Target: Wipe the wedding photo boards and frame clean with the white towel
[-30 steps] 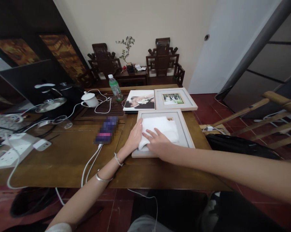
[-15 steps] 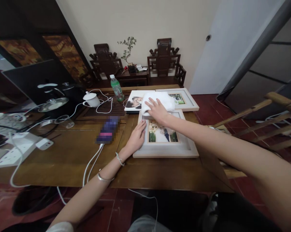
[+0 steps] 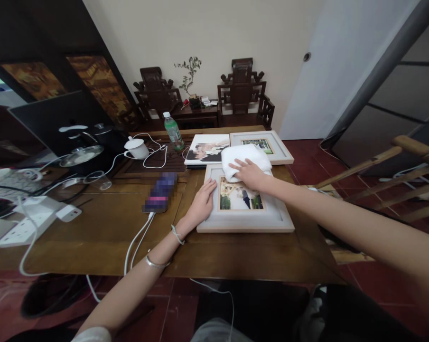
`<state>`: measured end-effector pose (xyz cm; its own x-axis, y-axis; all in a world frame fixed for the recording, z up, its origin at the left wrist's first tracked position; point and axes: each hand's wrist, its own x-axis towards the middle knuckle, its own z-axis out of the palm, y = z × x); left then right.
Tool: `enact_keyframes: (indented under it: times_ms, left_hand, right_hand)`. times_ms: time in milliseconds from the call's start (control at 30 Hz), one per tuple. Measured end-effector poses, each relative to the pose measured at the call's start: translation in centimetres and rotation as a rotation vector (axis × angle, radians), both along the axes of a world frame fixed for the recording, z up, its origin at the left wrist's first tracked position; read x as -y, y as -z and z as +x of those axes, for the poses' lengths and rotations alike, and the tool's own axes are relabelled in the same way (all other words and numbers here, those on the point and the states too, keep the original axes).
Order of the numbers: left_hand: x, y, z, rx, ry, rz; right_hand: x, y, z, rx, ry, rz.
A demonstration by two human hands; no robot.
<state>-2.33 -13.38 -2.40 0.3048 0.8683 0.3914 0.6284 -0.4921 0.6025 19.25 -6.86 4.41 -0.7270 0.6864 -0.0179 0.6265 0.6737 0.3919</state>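
Observation:
A picture frame (image 3: 245,225) with a pale wooden border and a photo in its middle lies flat on the table. My left hand (image 3: 201,202) rests on its left side, fingers stretched out flat over the border. My right hand (image 3: 250,175) holds a folded white towel (image 3: 248,156) against the upper part of the frame, with its fingers spread over the cloth. Behind lie a second picture frame (image 3: 284,154), partly covered by the towel, and a white-edged photo panel (image 3: 205,142) to its left.
On the wooden table (image 3: 104,237) are a phone (image 3: 161,192) on a charging cable, a green bottle (image 3: 173,129), a lidded white cup (image 3: 136,148), a clear cup (image 3: 99,180) and a power strip (image 3: 29,221). A wooden chair (image 3: 360,166) stands at the right.
My right hand and the towel have moved right and toward me over the frame, uncovering more of the photo panel behind. My left hand has stayed on the frame's left side.

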Motion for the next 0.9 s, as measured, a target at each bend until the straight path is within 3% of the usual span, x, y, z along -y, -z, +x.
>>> enact_keyframes:
  times_ms: [200, 333, 500, 733, 900]
  left_hand:
    - [-0.2, 0.2, -0.1, 0.008, 0.001, 0.003]
    - [-0.2, 0.5, -0.1, 0.010, 0.006, 0.032]
    - [-0.1, 0.6, -0.2, -0.009, 0.006, 0.054]
    - [-0.1, 0.5, -0.3, -0.012, 0.021, 0.036]
    - [-0.2, 0.5, -0.3, -0.018, 0.014, 0.036]
  right_hand:
    - [0.7, -0.9, 6.9, 0.020, 0.134, -0.034]
    - [2.6, -0.9, 9.1, 0.017, 0.178, -0.034]
    - [7.6, -1.7, 8.5, 0.025, 0.158, -0.124]
    - [15.8, -4.7, 5.8, -0.140, 0.187, -0.498]
    - [16.4, -3.0, 4.5, -0.272, 0.043, -0.453]
